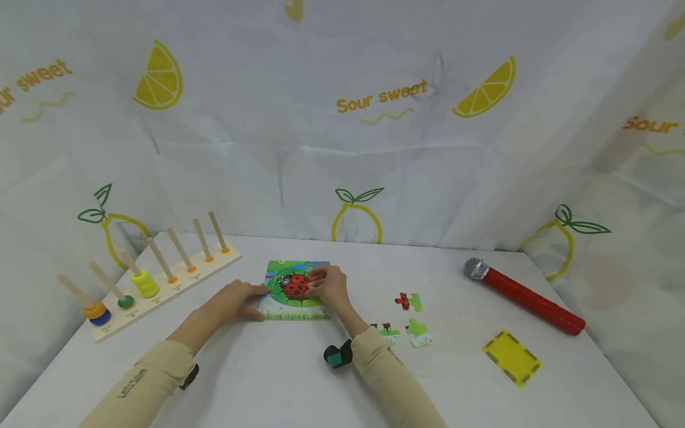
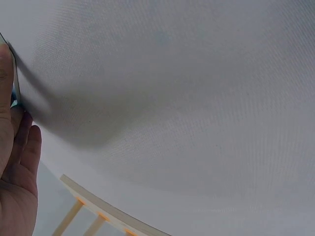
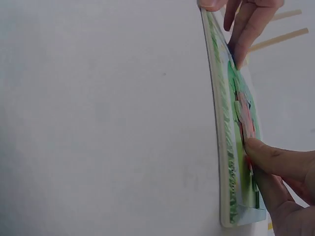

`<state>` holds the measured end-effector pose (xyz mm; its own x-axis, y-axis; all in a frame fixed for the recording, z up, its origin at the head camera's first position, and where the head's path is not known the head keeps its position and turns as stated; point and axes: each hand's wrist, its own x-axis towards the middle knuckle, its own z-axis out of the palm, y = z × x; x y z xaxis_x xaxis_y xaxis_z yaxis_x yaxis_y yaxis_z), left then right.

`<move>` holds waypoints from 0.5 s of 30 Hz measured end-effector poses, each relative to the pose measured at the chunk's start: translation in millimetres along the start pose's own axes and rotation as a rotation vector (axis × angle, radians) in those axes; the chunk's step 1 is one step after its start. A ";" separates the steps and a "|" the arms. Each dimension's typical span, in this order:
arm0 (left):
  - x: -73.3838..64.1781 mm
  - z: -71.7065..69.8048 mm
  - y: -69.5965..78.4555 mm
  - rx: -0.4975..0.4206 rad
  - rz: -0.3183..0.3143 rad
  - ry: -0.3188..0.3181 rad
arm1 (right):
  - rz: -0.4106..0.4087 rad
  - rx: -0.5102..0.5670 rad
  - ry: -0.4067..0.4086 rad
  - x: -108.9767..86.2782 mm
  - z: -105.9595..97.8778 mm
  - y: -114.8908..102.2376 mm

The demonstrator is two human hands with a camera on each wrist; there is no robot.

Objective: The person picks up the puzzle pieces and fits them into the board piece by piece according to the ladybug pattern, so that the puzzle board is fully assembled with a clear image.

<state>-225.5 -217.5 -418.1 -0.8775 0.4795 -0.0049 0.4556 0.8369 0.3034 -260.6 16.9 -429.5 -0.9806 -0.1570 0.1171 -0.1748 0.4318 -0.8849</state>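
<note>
A ladybug jigsaw puzzle board (image 1: 297, 315) with a grassy lower border lies on the white table. My left hand (image 1: 238, 300) holds its left side, thumb at the near corner and a fingertip on the picture. Over the right half of the ladybug, my right hand (image 1: 329, 285) pinches a puzzle piece (image 3: 241, 112), which sits slightly raised and tilted in the right wrist view. That hand partly covers the piece. To the right lie loose pieces: a red and green one (image 1: 409, 301), a green one (image 1: 418, 333) and another (image 1: 387, 331) partly behind my right sleeve.
A wooden peg stand (image 1: 176, 288) with coloured rings on some pegs stands at the left. On the right lie a red microphone (image 1: 530, 298) and a yellow card (image 1: 512, 358) with dark edge marks. A white printed cloth (image 1: 299, 166) hangs behind the table.
</note>
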 end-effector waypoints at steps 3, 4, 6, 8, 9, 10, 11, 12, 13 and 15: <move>0.4 0.5 -1.0 0.000 0.009 0.005 | -0.017 0.008 0.035 -1.5 3.7 2.1; 0.5 0.9 -1.3 -0.001 0.009 0.005 | -0.022 0.008 0.044 -1.7 4.9 2.5; 0.8 1.6 -1.7 -0.001 0.010 0.006 | -0.030 0.014 0.057 -1.9 6.4 2.3; 1.0 2.0 -2.1 0.002 0.010 0.006 | -0.031 0.013 0.061 -1.9 7.3 1.4; 0.9 2.1 -2.3 -0.002 0.006 0.004 | -0.037 0.009 0.060 -1.8 7.5 1.2; 1.2 2.1 -2.4 -0.001 0.006 0.003 | -0.031 0.009 0.057 -1.8 7.4 0.6; 1.5 2.0 -2.4 0.000 0.007 0.003 | -0.024 0.009 0.054 -1.8 7.1 0.1; 1.6 2.0 -2.6 0.004 0.010 0.002 | -0.016 0.005 0.051 -2.0 6.8 -0.2; 1.7 1.9 -2.7 0.004 0.010 0.001 | -0.008 -0.002 0.045 -2.2 6.6 -0.6; 1.5 2.0 -2.7 -0.006 0.003 -0.001 | -0.003 -0.020 0.030 -2.6 6.5 -1.1</move>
<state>-227.8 -218.5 -420.8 -0.8761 0.4821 -0.0054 0.4570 0.8340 0.3092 -257.3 11.0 -431.8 -0.9822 -0.1317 0.1338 -0.1794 0.4493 -0.8752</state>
